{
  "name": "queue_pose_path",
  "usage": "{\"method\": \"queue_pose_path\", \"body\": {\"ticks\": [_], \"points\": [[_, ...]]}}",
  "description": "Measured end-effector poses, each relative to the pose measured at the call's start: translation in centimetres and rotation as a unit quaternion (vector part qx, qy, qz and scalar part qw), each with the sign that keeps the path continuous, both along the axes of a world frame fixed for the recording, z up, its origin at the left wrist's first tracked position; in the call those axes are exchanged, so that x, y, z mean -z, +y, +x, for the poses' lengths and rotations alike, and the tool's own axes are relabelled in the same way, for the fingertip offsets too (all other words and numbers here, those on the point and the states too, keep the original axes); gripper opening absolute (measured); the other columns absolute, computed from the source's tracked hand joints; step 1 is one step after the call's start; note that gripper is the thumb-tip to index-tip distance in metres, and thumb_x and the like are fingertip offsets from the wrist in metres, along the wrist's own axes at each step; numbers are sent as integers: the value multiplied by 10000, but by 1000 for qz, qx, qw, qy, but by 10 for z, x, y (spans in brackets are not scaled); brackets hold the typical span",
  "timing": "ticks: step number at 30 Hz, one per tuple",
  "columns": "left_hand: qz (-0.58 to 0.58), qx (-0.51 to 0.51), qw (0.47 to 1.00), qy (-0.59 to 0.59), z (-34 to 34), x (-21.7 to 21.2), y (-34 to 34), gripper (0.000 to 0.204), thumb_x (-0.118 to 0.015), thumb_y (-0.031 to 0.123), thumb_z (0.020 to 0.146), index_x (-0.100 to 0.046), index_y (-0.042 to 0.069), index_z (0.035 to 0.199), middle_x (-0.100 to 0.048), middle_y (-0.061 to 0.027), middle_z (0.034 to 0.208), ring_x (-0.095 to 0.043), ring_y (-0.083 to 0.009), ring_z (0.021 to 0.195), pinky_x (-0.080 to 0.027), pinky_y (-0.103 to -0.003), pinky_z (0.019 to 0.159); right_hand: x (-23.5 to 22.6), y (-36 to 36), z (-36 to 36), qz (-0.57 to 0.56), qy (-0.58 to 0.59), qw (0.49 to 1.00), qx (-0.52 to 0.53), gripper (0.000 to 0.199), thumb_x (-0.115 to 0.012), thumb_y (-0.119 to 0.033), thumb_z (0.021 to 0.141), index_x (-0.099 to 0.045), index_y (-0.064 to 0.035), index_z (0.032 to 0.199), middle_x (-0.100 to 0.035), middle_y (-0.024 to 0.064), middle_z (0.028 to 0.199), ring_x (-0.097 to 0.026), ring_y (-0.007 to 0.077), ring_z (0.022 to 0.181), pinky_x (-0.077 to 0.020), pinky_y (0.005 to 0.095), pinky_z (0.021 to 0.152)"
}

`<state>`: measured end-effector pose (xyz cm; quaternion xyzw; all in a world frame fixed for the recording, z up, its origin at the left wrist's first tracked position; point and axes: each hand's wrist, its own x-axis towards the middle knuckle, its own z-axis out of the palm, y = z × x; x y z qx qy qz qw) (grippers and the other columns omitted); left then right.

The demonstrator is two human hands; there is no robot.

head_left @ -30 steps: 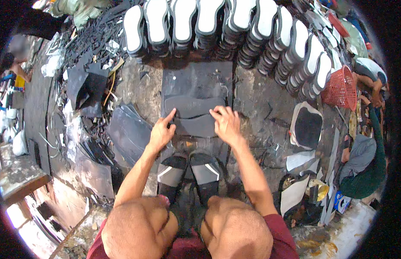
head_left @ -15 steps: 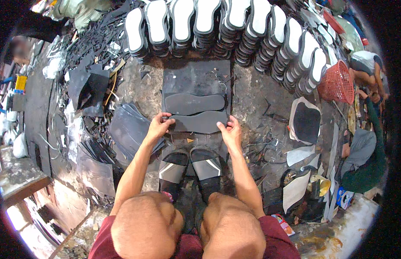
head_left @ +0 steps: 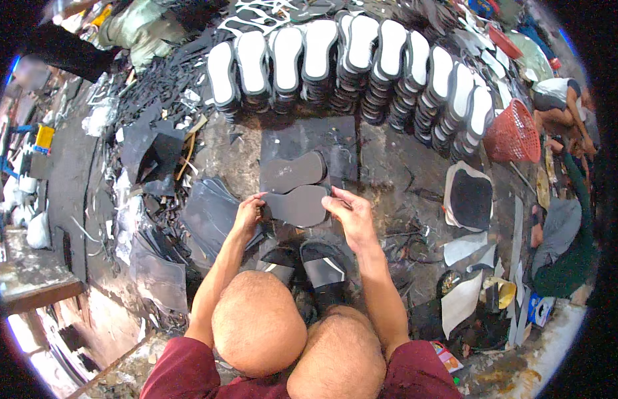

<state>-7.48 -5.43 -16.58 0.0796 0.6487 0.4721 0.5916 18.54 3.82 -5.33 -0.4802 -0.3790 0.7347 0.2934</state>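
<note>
A dark grey shoe sole (head_left: 297, 206) is held level between my two hands above the floor in front of my feet. My left hand (head_left: 248, 217) pinches its narrower left end. At the broad right end, my right hand (head_left: 349, 210) grips the edge with the thumb on top and the fingers mostly behind. Just beyond it, a second dark sole (head_left: 292, 169) lies at a slant over a black flat board (head_left: 309, 136). My sandalled feet (head_left: 322, 269) are below the held sole, partly hidden by my knees.
Stacks of white-topped soles (head_left: 320, 53) curve along the far side. Black sheets (head_left: 216, 213) lie at left, near piles of dark scraps. To the right are a red plastic basket (head_left: 514, 133) and a black piece on a pale sheet (head_left: 471, 198). Another person (head_left: 563, 106) crouches at far right.
The held sole has been raised nearer to me and looks shorter, with my hands closer together. The farther sole now lies more slanted. My knees and the whole view have shifted.
</note>
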Motion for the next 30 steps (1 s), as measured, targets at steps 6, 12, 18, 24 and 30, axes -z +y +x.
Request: {"method": "queue_pose_path", "body": {"ticks": [6,12,18,24,30], "points": [[135,-173,961,-167,16,-21,9,335,-513,258,956,-646,132,1237,-676,-3,1073,-604,-168,994,-461,-355,889,-63,-6,-12,252,-55,966,-33,331,-787,-66,863,-696,94,1138,-716,90,1047,-664,115,894,-538,244,790],[297,-181,922,-169,10,-64,67,298,-544,406,969,-662,136,1012,-652,-65,1022,-589,-252,1016,-474,-429,871,-113,-24,-28,653,-89,744,-104,174,-775,-60,816,-757,-35,987,-742,134,1050,-716,277,917,-581,361,790],[466,4,877,116,-17,-138,138,301,-487,384,1011,-596,136,879,-586,-64,908,-552,-258,952,-445,-438,864,-153,16,-38,695,-13,712,-99,403,-792,-224,837,-696,-66,1195,-681,120,1256,-637,297,1163,-499,425,991],[538,12,698,-472,27,-178,126,519,-305,477,1095,-595,142,824,-538,-48,825,-512,-225,896,-439,-425,843,-166,56,-61,595,-171,773,-139,444,-834,-207,789,-694,-6,1159,-673,174,1228,-648,303,1118,-511,376,956],[493,1,732,-470,49,-199,87,549,-318,529,1080,-559,133,787,-473,-32,840,-444,-193,860,-401,-340,770,-169,5,-31,681,-61,707,-179,214,-770,-48,768,-668,-65,955,-705,65,924,-697,257,814,-554,370,698]]}}
